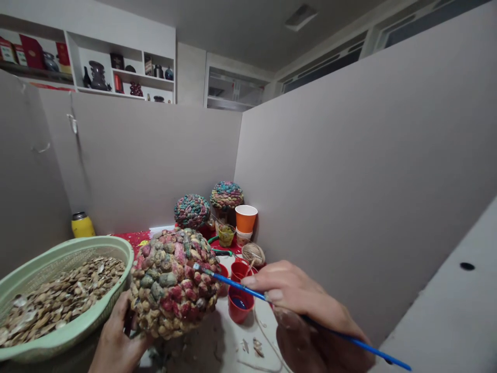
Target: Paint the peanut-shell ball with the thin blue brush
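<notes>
A round ball (pixel 176 282) is covered in lumpy, peanut-like shells, painted in patches of red, pink, green and yellow; its lower part is mostly tan. My left hand (pixel 120 339) grips it from the lower left, the fingers partly hidden behind it. In my right hand (pixel 306 305) is a thin blue paintbrush (pixel 236 284), pinched between thumb and fingers. Its bristle tip lies at the ball's right front; whether it touches I cannot tell. Just under the brush stands a red cup (pixel 240 308) with dark blue liquid inside.
A green basket (pixel 130 248) of flat brown shell pieces stands left. Behind are two more coloured balls (pixel 191 211), an orange cup (pixel 246 218), a twine roll (pixel 253 254) and a yellow bottle (pixel 83 226). Grey panels (pixel 330 181) rise at the back and right.
</notes>
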A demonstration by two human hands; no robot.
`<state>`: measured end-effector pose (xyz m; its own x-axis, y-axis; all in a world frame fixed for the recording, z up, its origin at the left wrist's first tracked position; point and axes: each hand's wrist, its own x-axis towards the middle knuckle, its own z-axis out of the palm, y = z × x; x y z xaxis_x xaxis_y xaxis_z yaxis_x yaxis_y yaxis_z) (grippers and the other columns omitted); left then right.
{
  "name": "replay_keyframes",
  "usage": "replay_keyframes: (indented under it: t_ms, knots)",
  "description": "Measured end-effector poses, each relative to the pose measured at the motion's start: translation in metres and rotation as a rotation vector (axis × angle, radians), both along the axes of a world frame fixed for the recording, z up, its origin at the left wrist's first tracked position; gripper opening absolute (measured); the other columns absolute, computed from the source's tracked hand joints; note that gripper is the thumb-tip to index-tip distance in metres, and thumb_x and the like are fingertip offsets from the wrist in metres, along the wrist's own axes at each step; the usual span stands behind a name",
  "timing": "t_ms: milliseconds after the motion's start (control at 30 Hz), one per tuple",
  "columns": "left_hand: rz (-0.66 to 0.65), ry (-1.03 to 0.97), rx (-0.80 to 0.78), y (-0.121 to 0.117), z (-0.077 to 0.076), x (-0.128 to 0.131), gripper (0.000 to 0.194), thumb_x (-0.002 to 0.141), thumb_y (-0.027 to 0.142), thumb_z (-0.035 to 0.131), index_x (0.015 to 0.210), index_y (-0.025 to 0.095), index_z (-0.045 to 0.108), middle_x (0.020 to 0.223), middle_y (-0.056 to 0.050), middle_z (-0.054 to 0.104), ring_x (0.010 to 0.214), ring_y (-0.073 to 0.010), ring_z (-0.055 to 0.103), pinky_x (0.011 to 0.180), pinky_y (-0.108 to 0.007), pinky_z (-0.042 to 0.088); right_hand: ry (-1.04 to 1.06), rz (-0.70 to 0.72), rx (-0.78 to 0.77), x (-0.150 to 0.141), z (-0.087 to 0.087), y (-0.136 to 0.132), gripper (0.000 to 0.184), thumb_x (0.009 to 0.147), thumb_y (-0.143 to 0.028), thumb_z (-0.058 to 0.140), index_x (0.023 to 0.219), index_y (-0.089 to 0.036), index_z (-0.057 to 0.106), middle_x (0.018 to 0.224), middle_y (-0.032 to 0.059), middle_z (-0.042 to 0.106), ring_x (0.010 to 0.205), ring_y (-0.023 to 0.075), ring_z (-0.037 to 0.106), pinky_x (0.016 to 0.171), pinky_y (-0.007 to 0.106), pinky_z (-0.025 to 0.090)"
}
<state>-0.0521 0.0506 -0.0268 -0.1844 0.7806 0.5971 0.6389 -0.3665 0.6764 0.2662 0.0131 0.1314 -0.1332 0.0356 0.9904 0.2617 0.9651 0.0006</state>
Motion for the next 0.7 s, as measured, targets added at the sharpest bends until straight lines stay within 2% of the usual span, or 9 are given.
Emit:
replay_keyframes:
  t_ms: [100,233,367,533,700]
  knots:
    - [0.009,-0.009,0.018,-0.0001,-0.0029,-0.0007,0.068,0.065,0.051,0.084,0.123,0.018,0.067,0.123,-0.020,0.082,0.112,-0.0440,0.077,0.097,-0.054,0.064,-0.055,0.042,0.042,-0.0029,0.0043,0.0022,0.019,0.102,-0.012,0.055,0.116,-0.015,0.067,0.095,0.0114,0.082,0.085,0.0217,0.081,0.075,0.035,0.064]
    - [0.030,-0.027,0.014,-0.0003,-0.0013,0.0000,0.069,0.062,0.052,0.084,0.120,0.019,0.068,0.124,-0.021,0.081,0.111,-0.0435,0.078,0.097,-0.054,0.064,-0.043,0.030,-0.028,-0.0010,0.0053,-0.0008,0.015,0.100,-0.012,0.057,0.109,-0.017,0.068,0.093,0.0092,0.081,0.078,0.0199,0.079,0.073,0.034,0.063]
    - [0.017,-0.045,-0.032,-0.0012,0.0019,0.0016,0.064,0.066,0.050,0.081,0.119,0.018,0.067,0.125,-0.021,0.080,0.112,-0.0430,0.077,0.098,-0.055,0.063,0.024,0.003,-0.070,0.0037,0.0013,-0.0053,0.013,0.099,-0.015,0.060,0.105,-0.019,0.070,0.088,0.0088,0.081,0.074,0.0228,0.078,0.067,0.038,0.063]
    - [0.029,-0.063,-0.056,0.0004,-0.0015,0.0004,0.059,0.068,0.050,0.080,0.118,0.019,0.069,0.121,-0.018,0.082,0.108,-0.0432,0.078,0.095,-0.055,0.064,0.086,-0.028,-0.046,0.0044,-0.0015,-0.0034,0.012,0.100,-0.018,0.062,0.106,-0.021,0.071,0.087,0.0080,0.082,0.072,0.0234,0.079,0.067,0.040,0.064]
    - [-0.004,-0.041,-0.011,0.0008,-0.0029,-0.0005,0.069,0.068,0.050,0.082,0.126,0.015,0.068,0.129,-0.021,0.079,0.112,-0.0451,0.077,0.101,-0.059,0.061,0.056,-0.002,0.012,0.0045,-0.0018,0.0036,0.020,0.099,-0.014,0.060,0.116,-0.019,0.070,0.096,0.0096,0.083,0.080,0.0239,0.080,0.071,0.041,0.065]
